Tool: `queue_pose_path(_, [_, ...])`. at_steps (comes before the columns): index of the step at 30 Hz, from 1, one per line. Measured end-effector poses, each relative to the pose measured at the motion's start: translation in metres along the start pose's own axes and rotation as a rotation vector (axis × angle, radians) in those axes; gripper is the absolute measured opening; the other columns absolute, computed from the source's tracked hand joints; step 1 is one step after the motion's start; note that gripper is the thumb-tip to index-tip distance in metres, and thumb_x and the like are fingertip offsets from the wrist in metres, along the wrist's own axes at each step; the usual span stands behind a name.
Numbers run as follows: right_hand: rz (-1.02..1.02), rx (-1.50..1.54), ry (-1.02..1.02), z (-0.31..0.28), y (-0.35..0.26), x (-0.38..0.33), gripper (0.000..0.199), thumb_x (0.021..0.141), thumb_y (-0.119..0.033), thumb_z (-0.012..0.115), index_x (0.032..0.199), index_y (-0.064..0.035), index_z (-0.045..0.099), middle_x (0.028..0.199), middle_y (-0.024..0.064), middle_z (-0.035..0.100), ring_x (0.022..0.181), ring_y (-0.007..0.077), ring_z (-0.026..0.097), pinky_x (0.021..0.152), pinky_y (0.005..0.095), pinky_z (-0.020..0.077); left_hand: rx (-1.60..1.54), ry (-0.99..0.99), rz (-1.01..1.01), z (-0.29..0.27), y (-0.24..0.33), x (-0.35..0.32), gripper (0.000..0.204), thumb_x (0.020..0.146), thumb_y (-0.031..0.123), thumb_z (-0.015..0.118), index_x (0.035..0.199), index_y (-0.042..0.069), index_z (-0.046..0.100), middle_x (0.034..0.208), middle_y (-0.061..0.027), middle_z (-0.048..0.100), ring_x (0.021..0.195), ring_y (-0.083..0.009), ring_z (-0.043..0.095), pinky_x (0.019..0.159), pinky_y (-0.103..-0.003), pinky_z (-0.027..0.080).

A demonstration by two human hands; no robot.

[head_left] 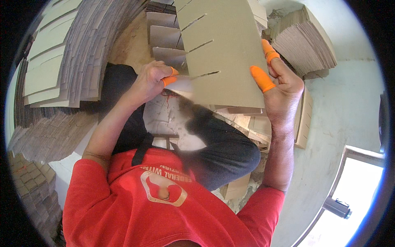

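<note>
Both hands hold one slotted cardboard sheet [224,53]. The right hand [279,88] pinches its plain edge; the left hand [153,80] curls shut at the slotted edge. Keep it flat, with the slots clear of the fingers.

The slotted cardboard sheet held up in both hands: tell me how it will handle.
The slotted cardboard sheet probably stays fairly stiff: it stands flat between the left hand and right hand. Likely light, since fingertips hold it. The strips between its slots may bend easily.
</note>
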State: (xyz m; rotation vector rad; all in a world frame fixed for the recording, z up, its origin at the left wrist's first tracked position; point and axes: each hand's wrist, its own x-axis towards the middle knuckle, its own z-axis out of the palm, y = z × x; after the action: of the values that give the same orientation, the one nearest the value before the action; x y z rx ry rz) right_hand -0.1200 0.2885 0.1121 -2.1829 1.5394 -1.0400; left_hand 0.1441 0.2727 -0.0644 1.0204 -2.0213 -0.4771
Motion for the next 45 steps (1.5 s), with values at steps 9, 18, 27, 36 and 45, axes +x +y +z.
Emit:
queue_pose_path(9, [0.017, 0.079, -0.102, 0.017, 0.007, -0.008, 0.050, 0.079, 0.005, 0.072, 0.127, 0.0053, 0.058, 0.107, 0.0047, 0.067, 0.085, 0.0033, 0.055, 0.079, 0.0187, 0.0464, -0.026, -0.020, 0.026, -0.002, 0.001, -0.001, 0.011, 0.075, 0.006, 0.071, 0.084, 0.001, 0.067, 0.076, -0.0149, 0.064, 0.074, -0.0342, 0.061, 0.066, -0.043, 0.047])
queue_pose_path(18, [-0.058, -0.045, -0.308, 0.051, 0.013, 0.003, 0.046, 0.083, 0.005, 0.068, 0.127, 0.0005, 0.058, 0.112, 0.0162, 0.067, 0.079, 0.0055, 0.050, 0.074, 0.0222, 0.0463, -0.002, -0.029, 0.006, 0.002, -0.003, 0.003, 0.011, 0.077, 0.008, 0.070, 0.085, 0.001, 0.067, 0.076, -0.0159, 0.063, 0.075, -0.0349, 0.062, 0.068, -0.044, 0.048])
queue_pose_path(27, [-0.140, 0.125, -0.356, 0.059, 0.011, 0.013, 0.040, 0.080, 0.001, 0.064, 0.120, 0.0033, 0.059, 0.095, 0.0293, 0.063, 0.089, 0.0455, 0.061, 0.072, 0.0419, 0.0513, -0.001, -0.027, -0.024, 0.002, -0.001, 0.007, 0.010, 0.076, 0.008, 0.070, 0.085, 0.003, 0.068, 0.073, -0.0160, 0.063, 0.075, -0.0344, 0.063, 0.067, -0.043, 0.049])
queue_pose_path(36, [-0.112, 0.045, -0.297, 0.049, 0.013, 0.013, 0.025, 0.079, 0.002, 0.063, 0.104, 0.0042, 0.061, 0.084, 0.0280, 0.062, 0.082, 0.0452, 0.062, 0.067, 0.0442, 0.0502, 0.029, -0.055, -0.035, 0.000, 0.000, 0.007, 0.011, 0.076, 0.007, 0.070, 0.086, 0.002, 0.068, 0.074, -0.0167, 0.063, 0.075, -0.0346, 0.062, 0.067, -0.044, 0.048])
queue_pose_path(45, [-0.225, 0.185, -0.214, 0.050, 0.020, 0.018, 0.019, 0.079, 0.001, 0.065, 0.098, 0.0029, 0.064, 0.086, 0.0256, 0.063, 0.080, 0.0441, 0.062, 0.067, 0.0410, 0.0508, -0.031, -0.027, -0.081, 0.002, 0.000, 0.008, 0.011, 0.076, 0.004, 0.069, 0.086, 0.001, 0.068, 0.075, -0.0176, 0.063, 0.074, -0.0358, 0.062, 0.068, -0.043, 0.049])
